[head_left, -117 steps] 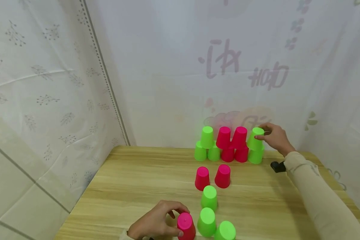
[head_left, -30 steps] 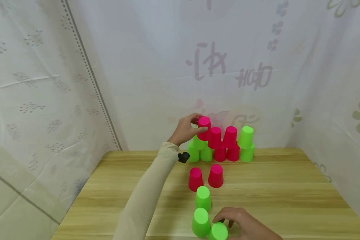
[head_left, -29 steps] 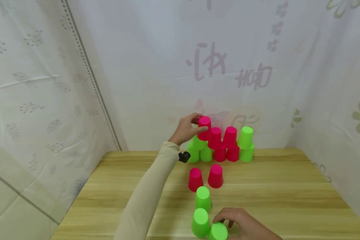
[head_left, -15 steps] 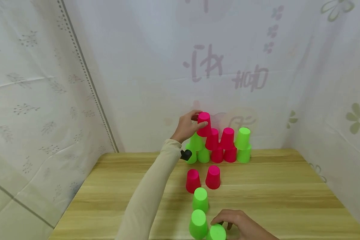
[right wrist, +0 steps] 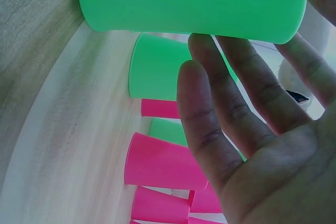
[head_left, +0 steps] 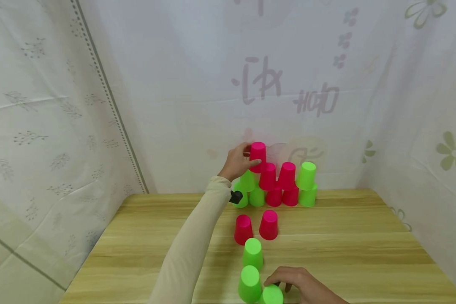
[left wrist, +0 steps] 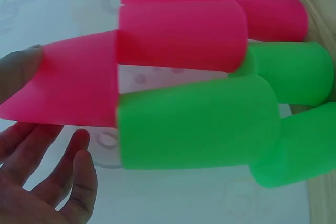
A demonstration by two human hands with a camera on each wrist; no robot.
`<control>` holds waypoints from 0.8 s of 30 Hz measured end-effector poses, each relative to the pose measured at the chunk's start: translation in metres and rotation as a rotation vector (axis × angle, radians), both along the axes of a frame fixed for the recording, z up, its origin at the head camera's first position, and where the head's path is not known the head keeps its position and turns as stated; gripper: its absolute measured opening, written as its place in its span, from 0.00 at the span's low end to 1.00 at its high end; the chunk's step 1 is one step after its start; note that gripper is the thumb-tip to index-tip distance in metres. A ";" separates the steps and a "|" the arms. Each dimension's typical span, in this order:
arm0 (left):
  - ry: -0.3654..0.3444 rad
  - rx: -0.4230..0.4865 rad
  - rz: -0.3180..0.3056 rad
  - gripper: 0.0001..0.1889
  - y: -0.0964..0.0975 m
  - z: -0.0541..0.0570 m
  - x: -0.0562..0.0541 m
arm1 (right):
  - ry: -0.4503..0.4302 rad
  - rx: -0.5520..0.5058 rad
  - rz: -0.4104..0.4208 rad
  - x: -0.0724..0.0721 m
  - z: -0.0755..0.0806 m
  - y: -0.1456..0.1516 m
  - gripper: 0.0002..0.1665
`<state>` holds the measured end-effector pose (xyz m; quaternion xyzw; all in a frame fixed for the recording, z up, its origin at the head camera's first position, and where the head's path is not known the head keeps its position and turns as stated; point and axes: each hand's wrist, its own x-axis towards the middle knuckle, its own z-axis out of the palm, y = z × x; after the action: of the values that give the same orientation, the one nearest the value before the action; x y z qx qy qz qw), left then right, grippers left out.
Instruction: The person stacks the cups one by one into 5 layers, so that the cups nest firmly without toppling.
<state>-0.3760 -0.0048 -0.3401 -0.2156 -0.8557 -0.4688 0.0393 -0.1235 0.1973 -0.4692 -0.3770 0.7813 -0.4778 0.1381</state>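
Observation:
My left hand [head_left: 235,163] pinches an upside-down pink cup [head_left: 258,158] between thumb and fingers, at the third level of a cup wall. In the left wrist view, the rim of that held pink cup [left wrist: 79,82] meets the bases of a green cup [left wrist: 199,124] and a pink cup [left wrist: 181,35] side by side. Near the front edge, my right hand [head_left: 302,283] holds an upside-down green cup [head_left: 272,295], fingers on one side and thumb on the other. In the right wrist view, that green cup [right wrist: 189,3] stands at the fingertips.
The wall's second row ends in a green cup [head_left: 306,175] at the right. Two pink cups [head_left: 243,230] stand before it on the wooden table [head_left: 346,245]. Two more green cups [head_left: 249,283] line up toward the front. A patterned cloth [head_left: 182,105] hangs behind.
Since the earliest frame, my left hand has carried the pink cup from the front left up onto the wall. My right hand has left the wall's right-end green cup for the front one.

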 end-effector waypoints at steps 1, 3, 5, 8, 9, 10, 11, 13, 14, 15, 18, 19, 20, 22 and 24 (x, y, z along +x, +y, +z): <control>-0.008 -0.004 0.001 0.29 0.000 -0.002 -0.001 | -0.011 0.003 0.000 0.000 0.000 0.000 0.24; -0.024 -0.013 0.004 0.29 0.000 -0.007 -0.002 | -0.004 0.006 0.002 0.000 0.000 -0.001 0.24; -0.031 -0.021 0.007 0.29 -0.001 -0.010 -0.002 | 0.016 0.002 0.008 0.000 0.000 -0.001 0.24; -0.018 -0.040 0.011 0.29 -0.001 -0.012 -0.001 | 0.050 -0.001 0.009 0.000 0.000 -0.001 0.25; -0.014 -0.046 0.012 0.29 -0.001 -0.012 -0.001 | 0.041 -0.002 0.009 0.000 0.000 -0.001 0.24; -0.008 -0.055 0.013 0.29 -0.002 -0.012 -0.001 | 0.040 -0.001 0.008 0.000 0.001 -0.001 0.24; -0.002 -0.066 0.014 0.29 -0.003 -0.012 0.000 | 0.044 0.000 0.006 0.001 0.001 -0.002 0.25; 0.008 -0.082 0.013 0.30 -0.006 -0.013 0.000 | 0.015 0.001 0.003 0.001 0.001 -0.002 0.24; 0.010 -0.086 0.009 0.31 -0.007 -0.013 0.001 | 0.001 0.004 0.001 0.001 0.002 -0.002 0.23; 0.012 -0.089 0.005 0.31 -0.009 -0.013 0.001 | -0.014 0.007 0.000 0.002 0.002 -0.002 0.23; 0.017 -0.073 0.000 0.31 -0.016 -0.014 0.002 | -0.080 0.014 -0.014 0.002 0.004 -0.003 0.22; 0.017 -0.063 -0.001 0.31 -0.019 -0.015 0.002 | -0.093 0.017 -0.020 0.002 0.005 -0.003 0.22; 0.017 -0.052 -0.001 0.30 -0.023 -0.015 0.003 | -0.101 0.019 -0.025 0.003 0.005 -0.003 0.22; 0.012 -0.028 0.004 0.29 -0.030 -0.018 0.005 | -0.122 0.015 -0.035 0.003 0.006 -0.004 0.21; 0.007 -0.006 0.009 0.29 -0.038 -0.022 0.008 | -0.130 0.008 -0.041 0.003 0.006 -0.005 0.20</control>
<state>-0.3678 -0.0426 -0.3618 -0.2133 -0.8579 -0.4655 0.0438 -0.1205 0.1925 -0.4630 -0.3285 0.7802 -0.5009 0.1801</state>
